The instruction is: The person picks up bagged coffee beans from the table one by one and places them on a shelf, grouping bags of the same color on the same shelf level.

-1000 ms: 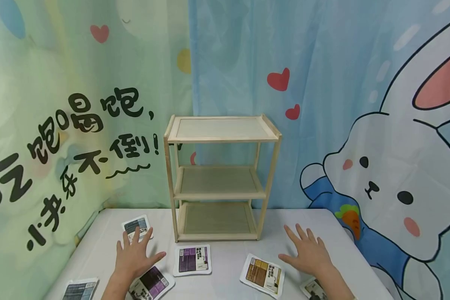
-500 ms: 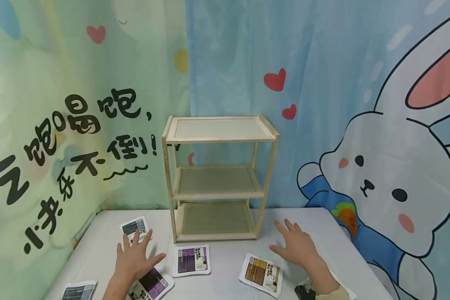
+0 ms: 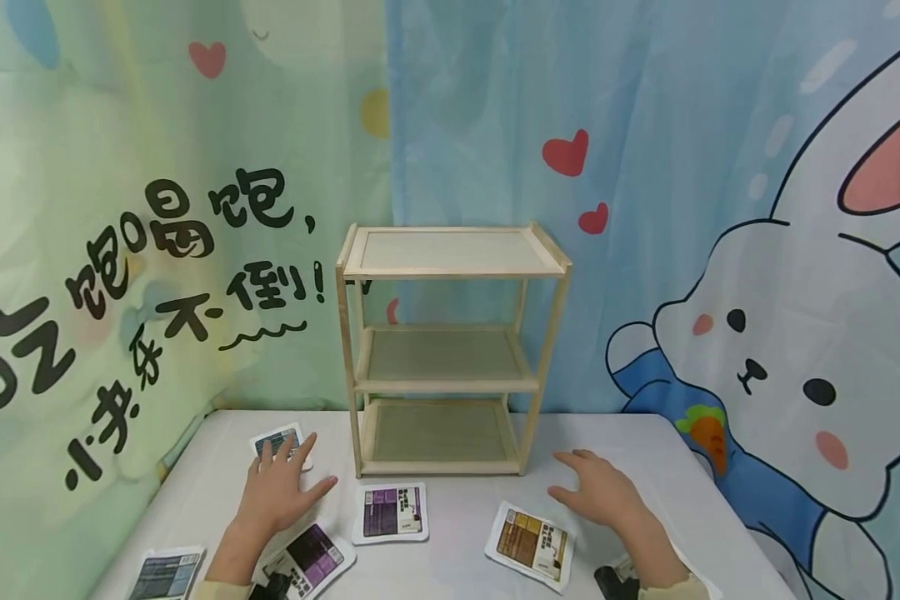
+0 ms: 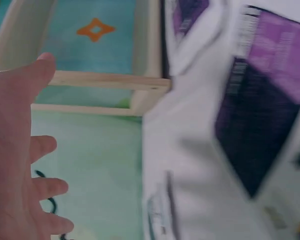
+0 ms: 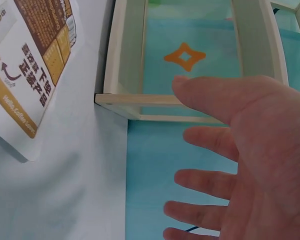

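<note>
My left hand [image 3: 276, 493] hovers with fingers spread over the left part of the table, holding nothing. Its fingertips overlap a blue-labelled white packet [image 3: 288, 437] in the head view. A purple-labelled packet [image 3: 317, 560] lies beside the left wrist, and a second purple packet [image 3: 392, 512] lies to the right of that hand. On the other side, my right hand [image 3: 598, 492] is held in the air with straight fingers and no object in it. Left of it lies a brown-labelled packet [image 3: 531, 546]. Between the hands, farther back, stands a three-tier wooden shelf [image 3: 450, 387] with bare tiers.
Another blue-labelled packet [image 3: 167, 573] lies at the front left. A packet [image 3: 628, 568] is partly hidden under the right forearm. The white-covered table [image 3: 450, 575] backs onto a printed curtain [image 3: 465, 100] with a rabbit, hearts and lettering.
My right hand has shifted a little to the left, and its fingers show closer together. The left hand has hardly moved. The packets and shelf stay where they were.
</note>
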Tool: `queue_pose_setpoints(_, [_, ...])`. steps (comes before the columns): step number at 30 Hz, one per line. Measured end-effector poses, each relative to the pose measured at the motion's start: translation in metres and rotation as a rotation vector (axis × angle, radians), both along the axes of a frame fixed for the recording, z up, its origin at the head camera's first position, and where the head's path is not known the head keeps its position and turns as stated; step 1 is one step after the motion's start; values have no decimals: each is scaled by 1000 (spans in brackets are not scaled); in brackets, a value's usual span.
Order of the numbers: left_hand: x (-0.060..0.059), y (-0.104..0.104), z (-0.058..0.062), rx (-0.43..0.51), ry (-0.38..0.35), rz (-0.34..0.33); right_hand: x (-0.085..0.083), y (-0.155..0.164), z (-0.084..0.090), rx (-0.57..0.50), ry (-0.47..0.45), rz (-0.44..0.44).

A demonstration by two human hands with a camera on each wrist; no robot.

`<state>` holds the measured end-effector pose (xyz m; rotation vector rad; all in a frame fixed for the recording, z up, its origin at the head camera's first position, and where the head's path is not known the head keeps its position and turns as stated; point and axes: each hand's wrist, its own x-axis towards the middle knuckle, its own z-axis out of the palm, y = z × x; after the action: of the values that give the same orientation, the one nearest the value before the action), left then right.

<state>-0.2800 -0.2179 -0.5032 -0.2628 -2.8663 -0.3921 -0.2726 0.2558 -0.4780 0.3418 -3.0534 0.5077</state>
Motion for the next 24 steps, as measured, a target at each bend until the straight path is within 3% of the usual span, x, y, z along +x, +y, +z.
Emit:
queue_pose_setpoints(7, [-12, 6, 35, 85, 75, -78, 4, 0, -3, -80, -55, 30])
queue_pose_setpoints(13, [-10, 15, 68, 260, 52, -159, 7, -1, -6, -143, -107, 40])
queue_pose_setpoints(21, [-14, 27, 134, 452, 72, -285, 6, -4, -14, -166, -185, 26])
queue_pose_setpoints(24, [-17, 33, 153, 500, 80, -312, 9, -4, -18, -177, -217, 19])
